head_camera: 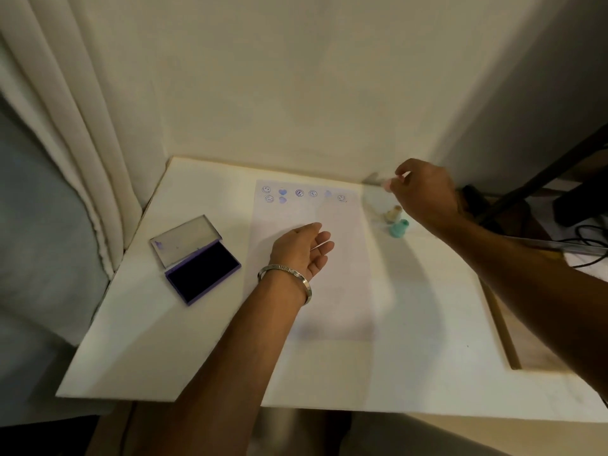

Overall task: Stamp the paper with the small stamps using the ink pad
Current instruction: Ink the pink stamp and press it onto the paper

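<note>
Head view
Edges: the white table (411, 357) stands in a corner, its far edge against the wall (296, 77) and its left edge against a pale curtain (82, 143). The near edge is free. A wooden strip (503, 324) runs along the right side.
Open room: bare table top lies near and right of the paper, and between the ink pad and the near edge.
Surface and room: dark furniture and cables (589, 235) sit off the table's right, far side.
Paper: the paper (329, 291) lies flat mid-table, with purple smiley and heart prints (299, 193) in two short rows along its far edge.
Ink pad: the ink pad (202, 271) lies open left of the paper, its lid (186, 240) folded back on the far side.
Left hand: the left hand (302, 250) is over the paper's middle, fingers relaxed and apart, holding nothing; a metal bangle (286, 274) is on the wrist.
Right hand: the right hand (424, 192) is off the paper's far right corner, fingertips pinching a small pink stamp (388, 183), blurred.
Other stamps: a tan stamp (393, 214) and a teal stamp (398, 228) stand just beside each other, right of the paper, near the right wrist.
</note>
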